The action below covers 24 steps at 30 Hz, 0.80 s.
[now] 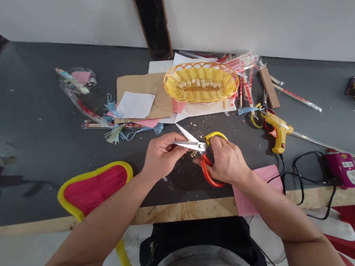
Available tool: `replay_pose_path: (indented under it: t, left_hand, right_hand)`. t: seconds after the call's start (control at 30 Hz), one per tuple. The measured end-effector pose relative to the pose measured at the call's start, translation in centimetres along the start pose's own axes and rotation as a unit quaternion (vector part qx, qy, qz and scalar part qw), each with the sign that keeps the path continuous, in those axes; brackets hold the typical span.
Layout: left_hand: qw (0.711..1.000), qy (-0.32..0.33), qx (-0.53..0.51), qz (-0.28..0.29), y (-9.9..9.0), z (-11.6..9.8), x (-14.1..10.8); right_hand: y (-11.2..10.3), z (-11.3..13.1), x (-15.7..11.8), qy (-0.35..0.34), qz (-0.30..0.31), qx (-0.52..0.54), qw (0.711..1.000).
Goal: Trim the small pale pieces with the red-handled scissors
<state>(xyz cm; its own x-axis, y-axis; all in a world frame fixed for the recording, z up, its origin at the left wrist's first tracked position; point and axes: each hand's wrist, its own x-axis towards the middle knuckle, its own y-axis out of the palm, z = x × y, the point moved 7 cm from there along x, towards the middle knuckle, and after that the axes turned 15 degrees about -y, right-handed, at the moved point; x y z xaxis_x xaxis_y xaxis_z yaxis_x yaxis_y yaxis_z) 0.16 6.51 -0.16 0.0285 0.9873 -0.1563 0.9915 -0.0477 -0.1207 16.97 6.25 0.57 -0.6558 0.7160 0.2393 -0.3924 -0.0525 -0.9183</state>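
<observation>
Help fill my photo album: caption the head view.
Open scissors in the right hand, blades at the left hand, pale bits scattered around; basket and glue gun beyond.

Pale wall (pixel 281 19), dark grey tabletop (pixel 25 101), wooden edge (pixel 186 207), whitish floor (pixel 30 244)

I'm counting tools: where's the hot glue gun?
In the head view, the hot glue gun lies right of centre, beside a blue tassel, beyond the right hand.

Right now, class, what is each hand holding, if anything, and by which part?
The right hand holds the scissors by their loop handles. The left hand is at the blades; whether it pinches something small cannot be told.
</observation>
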Motion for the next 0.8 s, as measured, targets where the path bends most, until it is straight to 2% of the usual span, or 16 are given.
replay_pose_path:
  t: [0.2,0.3,0.43,0.53,0.8]
  left_hand:
    - [0.999,0.031,-0.036,-0.025,-0.7,-1.0,-0.5]
    - [0.998,0.042,-0.037,-0.029,-0.9,-1.7,-0.6]
    - [1.0,0.026,-0.001,0.007,-0.1,-1.7,-0.5]
    - [0.999,0.02,0.014,0.027,0.3,-1.4,-0.6]
    - [0.998,0.012,0.047,0.028,0.3,-1.5,-0.5]
  right_hand:
    - [0.4,0.4,0.0,-0.003,0.036,0.038,0.999]
    - [0.1,0.4,0.2,-0.006,0.008,0.041,0.999]
    - [-0.5,-0.1,0.5,0.0,-0.042,0.009,0.999]
    - [-0.3,-0.2,0.5,-0.004,-0.034,0.012,0.999]
    - [0.0,-0.2,0.4,-0.013,-0.021,0.02,1.0]
